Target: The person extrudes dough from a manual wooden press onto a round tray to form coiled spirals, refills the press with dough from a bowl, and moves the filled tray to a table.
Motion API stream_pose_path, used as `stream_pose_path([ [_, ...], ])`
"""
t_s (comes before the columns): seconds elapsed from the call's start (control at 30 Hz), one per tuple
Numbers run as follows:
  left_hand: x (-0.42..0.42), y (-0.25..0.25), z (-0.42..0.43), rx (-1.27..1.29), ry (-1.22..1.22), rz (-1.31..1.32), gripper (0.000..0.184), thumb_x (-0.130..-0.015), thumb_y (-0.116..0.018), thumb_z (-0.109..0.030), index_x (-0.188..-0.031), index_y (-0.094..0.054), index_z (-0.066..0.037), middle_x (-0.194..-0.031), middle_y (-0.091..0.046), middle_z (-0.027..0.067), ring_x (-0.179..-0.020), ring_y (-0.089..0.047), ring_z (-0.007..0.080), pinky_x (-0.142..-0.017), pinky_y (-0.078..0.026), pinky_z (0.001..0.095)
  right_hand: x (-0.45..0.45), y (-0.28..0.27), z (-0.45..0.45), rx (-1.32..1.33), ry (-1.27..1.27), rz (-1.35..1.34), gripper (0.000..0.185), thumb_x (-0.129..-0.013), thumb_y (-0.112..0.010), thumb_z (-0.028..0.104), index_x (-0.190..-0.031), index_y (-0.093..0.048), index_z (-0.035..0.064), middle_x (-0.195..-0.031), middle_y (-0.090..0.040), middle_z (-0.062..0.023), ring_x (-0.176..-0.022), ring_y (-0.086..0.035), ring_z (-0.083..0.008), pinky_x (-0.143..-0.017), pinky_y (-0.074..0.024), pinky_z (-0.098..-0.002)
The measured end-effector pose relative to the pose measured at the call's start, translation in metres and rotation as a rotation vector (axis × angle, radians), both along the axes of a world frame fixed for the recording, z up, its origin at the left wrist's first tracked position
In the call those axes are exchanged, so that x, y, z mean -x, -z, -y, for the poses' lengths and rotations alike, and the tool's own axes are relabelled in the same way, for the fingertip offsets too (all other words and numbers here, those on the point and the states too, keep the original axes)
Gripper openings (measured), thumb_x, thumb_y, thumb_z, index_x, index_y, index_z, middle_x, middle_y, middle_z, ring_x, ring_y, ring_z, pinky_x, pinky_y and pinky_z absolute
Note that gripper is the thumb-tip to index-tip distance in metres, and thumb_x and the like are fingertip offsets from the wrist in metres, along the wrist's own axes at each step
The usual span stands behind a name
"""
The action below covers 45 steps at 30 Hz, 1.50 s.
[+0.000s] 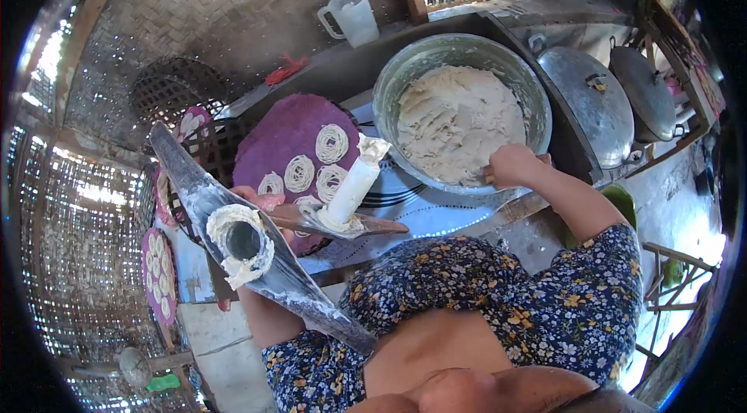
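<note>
My left hand (263, 201) is wrapped round one end of a brown wooden plunger (354, 189), partly hidden behind a dark wooden press (311, 294). The plunger's pale cylinder points up, with dough on its tip and round its base. The press lies slanted across my left forearm, its round hole ringed with sticky dough. My right hand (515, 167) is closed at the near right edge of a large metal basin (387, 113), its curled fingers at the pale dough (459, 121) inside.
Behind my left hand, a purple round mat (264, 133) carries several coils of dough strands. A plastic jug (354, 17) stands by the woven wall. Lidded metal pots (587, 98) are at the right. Another purple mat with coils (159, 277) is at the left.
</note>
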<state>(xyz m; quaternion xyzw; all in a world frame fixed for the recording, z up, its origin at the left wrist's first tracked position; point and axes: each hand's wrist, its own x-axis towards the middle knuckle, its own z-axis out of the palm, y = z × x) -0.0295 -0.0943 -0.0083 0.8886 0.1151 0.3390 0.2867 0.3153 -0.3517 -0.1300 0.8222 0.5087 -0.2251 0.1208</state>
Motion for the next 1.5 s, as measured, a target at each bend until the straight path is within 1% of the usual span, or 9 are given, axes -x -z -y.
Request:
stream_pose_path([
  [0.1,0.019,-0.03,-0.003,0.129,-0.037,-0.216,0.036,-0.081,-0.057,-0.011,-0.11,-0.043,0.005,-0.089,-0.055,0.0165,-0.06,-0.059,0.024,-0.045,-0.049,0.0291,0.003,0.001,0.003,-0.008,0.047,-0.042,0.035,-0.076,-0.057,0.038,-0.081,-0.067,0.0049,-0.078,-0.064,-0.0151,-0.078,-0.061,-0.0329,-0.07,-0.0478,-0.042],
  [0.23,0.034,-0.038,-0.012,0.62,0.361,0.187,0.039,-0.088,-0.047,-0.019,-0.116,-0.038,0.008,-0.104,-0.043,0.0407,-0.065,-0.06,0.0312,-0.049,-0.052,0.0337,-0.01,-0.023,0.021,-0.059,0.049,-0.057,0.041,-0.077,-0.056,0.042,-0.08,-0.066,0.0028,-0.078,-0.063,-0.0174,-0.078,-0.061,-0.0323,-0.07,-0.0477,-0.0424],
  [0.3,0.043,-0.056,-0.022,0.625,0.45,0.172,0.037,-0.087,-0.047,-0.022,-0.111,-0.043,0.007,-0.104,-0.048,0.034,-0.073,-0.06,0.0306,-0.062,-0.052,0.0381,-0.016,-0.047,0.021,-0.051,0.086,-0.02,0.042,-0.075,-0.058,0.043,-0.078,-0.066,0.002,-0.078,-0.063,-0.0182,-0.078,-0.062,-0.031,-0.068,-0.048,-0.042],
  [0.37,0.039,-0.058,0.003,-0.022,0.082,0.206,0.039,-0.085,-0.049,-0.026,-0.108,-0.046,0.005,-0.105,-0.051,0.0262,-0.078,-0.058,0.0298,-0.072,-0.048,0.0418,-0.025,-0.025,0.015,-0.068,0.097,0.032,0.041,-0.075,-0.058,0.043,-0.079,-0.067,0.0024,-0.079,-0.063,-0.0178,-0.078,-0.062,-0.0309,-0.068,-0.0482,-0.0417],
  [0.5,0.03,-0.05,0.02,-0.442,-0.183,0.287,0.043,-0.084,-0.045,-0.034,-0.108,-0.048,0.002,-0.095,-0.057,0.0187,-0.086,-0.055,0.0287,-0.087,-0.037,0.0439,-0.026,0.036,-0.01,-0.07,-0.021,0.056,0.04,-0.076,-0.057,0.042,-0.079,-0.067,0.0028,-0.08,-0.064,-0.0173,-0.079,-0.062,-0.0314,-0.069,-0.0481,-0.0416],
  [0.77,0.017,-0.053,0.032,0.421,0.014,0.331,0.042,-0.081,-0.061,-0.028,-0.108,-0.046,-0.001,-0.097,-0.042,0.0121,-0.088,-0.058,0.0319,-0.069,-0.053,0.0362,-0.005,0.04,-0.018,-0.171,0.108,-0.143,0.034,-0.076,-0.056,0.036,-0.083,-0.067,0.0043,-0.083,-0.063,-0.018,-0.082,-0.061,-0.0337,-0.071,-0.0476,-0.0419],
  [0.93,-0.004,-0.056,0.036,0.023,0.18,0.18,0.033,-0.077,-0.067,-0.014,-0.104,-0.049,-0.006,-0.097,-0.038,0.0084,-0.09,-0.059,0.0303,-0.07,-0.054,0.0325,-0.014,0.008,-0.004,-0.179,0.118,-0.165,0.027,-0.073,-0.057,0.03,-0.082,-0.067,0.0066,-0.083,-0.064,-0.016,-0.08,-0.061,-0.0325,-0.07,-0.048,-0.041],
  [1.33,-0.015,-0.033,0.043,0.052,0.151,0.086,0.034,-0.075,-0.067,-0.01,-0.104,-0.051,-0.005,-0.1,-0.045,0.0078,-0.089,-0.059,0.0262,-0.072,-0.051,0.0367,-0.003,0.069,-0.046,-0.241,0.032,-0.008,0.034,-0.076,-0.057,0.036,-0.081,-0.067,0.0041,-0.084,-0.064,-0.0161,-0.079,-0.062,-0.0309,-0.068,-0.049,-0.041],
  [1.5,-0.019,-0.021,0.04,0.238,0.002,0.123,0.043,-0.051,-0.077,0.002,-0.088,-0.056,-0.005,-0.089,-0.049,0.0033,-0.08,-0.062,0.0205,-0.066,-0.054,0.0296,-0.001,0.044,-0.032,-0.201,0.136,-0.117,0.039,-0.075,-0.058,0.039,-0.083,-0.066,0.0019,-0.086,-0.064,-0.0183,-0.08,-0.062,-0.0326,-0.071,-0.0486,-0.0422],
])
